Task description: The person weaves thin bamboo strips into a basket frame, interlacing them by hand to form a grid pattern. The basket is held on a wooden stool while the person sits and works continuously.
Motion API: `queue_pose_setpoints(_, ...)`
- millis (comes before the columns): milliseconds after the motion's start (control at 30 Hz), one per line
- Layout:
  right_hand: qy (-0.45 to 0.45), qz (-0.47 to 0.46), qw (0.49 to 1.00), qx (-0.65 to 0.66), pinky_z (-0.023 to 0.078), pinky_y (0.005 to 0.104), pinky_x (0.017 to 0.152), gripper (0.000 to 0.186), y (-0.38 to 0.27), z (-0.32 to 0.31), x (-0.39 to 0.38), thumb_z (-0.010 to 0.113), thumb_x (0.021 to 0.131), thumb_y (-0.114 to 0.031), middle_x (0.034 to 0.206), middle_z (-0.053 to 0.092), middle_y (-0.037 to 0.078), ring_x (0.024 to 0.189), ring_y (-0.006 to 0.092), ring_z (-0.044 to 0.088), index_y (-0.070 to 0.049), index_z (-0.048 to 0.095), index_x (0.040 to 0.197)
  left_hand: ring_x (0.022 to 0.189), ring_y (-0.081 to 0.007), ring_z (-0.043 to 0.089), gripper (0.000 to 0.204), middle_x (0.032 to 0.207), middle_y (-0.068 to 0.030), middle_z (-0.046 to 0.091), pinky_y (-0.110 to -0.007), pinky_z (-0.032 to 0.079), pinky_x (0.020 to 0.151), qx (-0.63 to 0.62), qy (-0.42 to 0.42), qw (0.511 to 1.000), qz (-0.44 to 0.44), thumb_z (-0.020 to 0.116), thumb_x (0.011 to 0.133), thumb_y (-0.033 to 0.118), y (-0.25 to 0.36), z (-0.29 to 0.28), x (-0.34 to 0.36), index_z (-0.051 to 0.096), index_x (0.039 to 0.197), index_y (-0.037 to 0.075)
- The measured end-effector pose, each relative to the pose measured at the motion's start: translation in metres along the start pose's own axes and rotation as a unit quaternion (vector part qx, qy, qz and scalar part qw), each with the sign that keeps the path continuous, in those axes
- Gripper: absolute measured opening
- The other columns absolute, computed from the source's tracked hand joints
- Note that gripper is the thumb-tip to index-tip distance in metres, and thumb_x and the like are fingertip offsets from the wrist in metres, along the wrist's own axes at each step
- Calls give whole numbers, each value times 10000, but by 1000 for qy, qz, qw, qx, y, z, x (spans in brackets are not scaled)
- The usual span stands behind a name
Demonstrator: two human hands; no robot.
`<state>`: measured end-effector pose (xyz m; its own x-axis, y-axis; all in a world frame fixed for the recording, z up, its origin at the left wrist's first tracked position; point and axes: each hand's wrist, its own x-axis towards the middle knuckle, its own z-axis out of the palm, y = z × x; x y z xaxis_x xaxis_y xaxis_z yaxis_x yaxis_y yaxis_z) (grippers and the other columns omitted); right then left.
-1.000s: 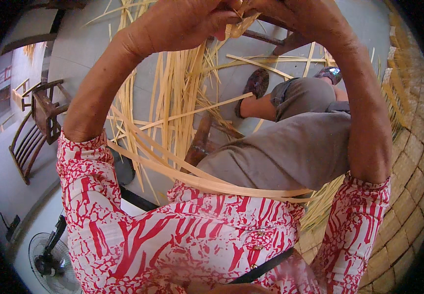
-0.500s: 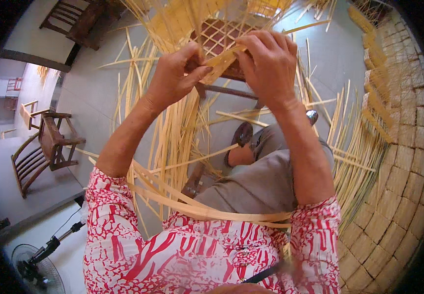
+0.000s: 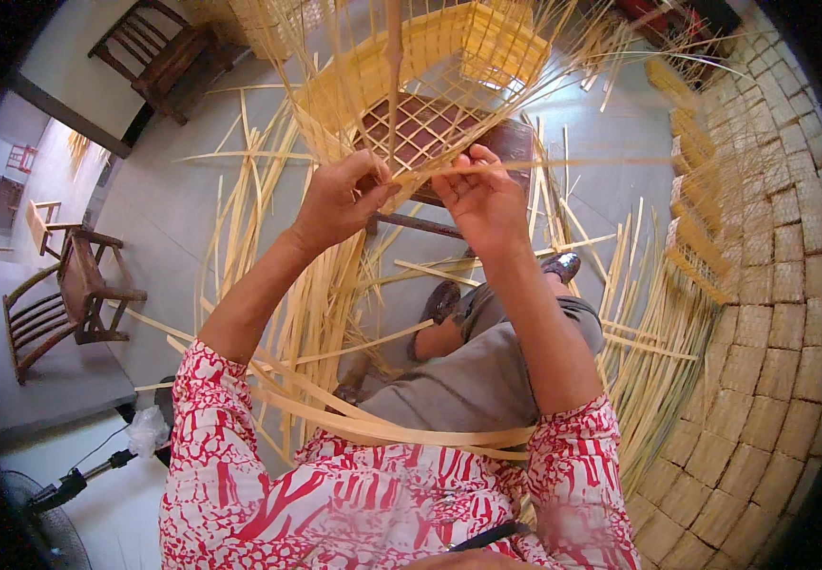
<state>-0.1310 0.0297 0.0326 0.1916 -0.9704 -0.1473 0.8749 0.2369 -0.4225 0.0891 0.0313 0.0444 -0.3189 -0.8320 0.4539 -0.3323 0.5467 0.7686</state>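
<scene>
My left hand [image 3: 349,195] is closed in a pinch on the near edge of a partly woven, open-lattice basket of pale strips [image 3: 416,133], with long loose ends fanning upward. My right hand [image 3: 477,195] has curled fingers gripping a long strip [image 3: 563,162] at the same edge, just right of my left hand; the strip runs out to the right, blurred. The basket rests on a dark red-brown wooden seat [image 3: 509,140], with a yellow woven band [image 3: 335,71] around its far side. Long pale strips [image 3: 254,242] lie on the floor and across my lap.
Wooden chairs [image 3: 86,285] stand at the left, another [image 3: 169,62] at the upper left. A fan [image 3: 26,513] is at the lower left. Stacked woven yellow pieces [image 3: 691,190] and a wall of straw-coloured blocks [image 3: 772,380] line the right. More strips [image 3: 653,361] lie beside my right leg.
The view has tilted up, showing more of the basket; my hands sit lower in the picture. My right hand's fingers have turned and curled, and a long strip now sweeps rightward from them.
</scene>
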Motion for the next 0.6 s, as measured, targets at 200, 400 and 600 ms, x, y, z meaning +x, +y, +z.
queue_pose_setpoints(200, -118, 11, 965, -234, 527, 329, 859, 336, -15, 25, 11, 604, 993, -285, 1042, 698, 87, 917, 162, 646, -54, 620, 1235, 605, -67, 541, 197, 691, -21, 579, -240, 442, 552, -3, 37, 999, -18, 764, 871, 115, -5, 5, 4, 584, 846, 41)
queue_pose_setpoints(400, -216, -57, 872, -435, 463, 296, 916, 323, -9, 55, -1, 698, 929, -266, 1119, 632, 40, 1000, 116, 578, -42, 648, 1156, 628, -116, 582, 197, 716, -46, 605, -277, 477, 583, 29, 31, 999, 10, 767, 866, 126, -14, 3, 15, 593, 850, 35)
queue_pose_setpoints(600, -60, -152, 928, -335, 444, 218, 652, 299, 7, 41, 11, 579, 1018, -278, 770, 618, -17, 729, 49, 540, -35, 656, 863, 651, -148, 616, 159, 770, -80, 629, -286, 509, 620, 20, 52, 998, -3, 757, 864, 102, -14, 13, 20, 632, 920, 20)
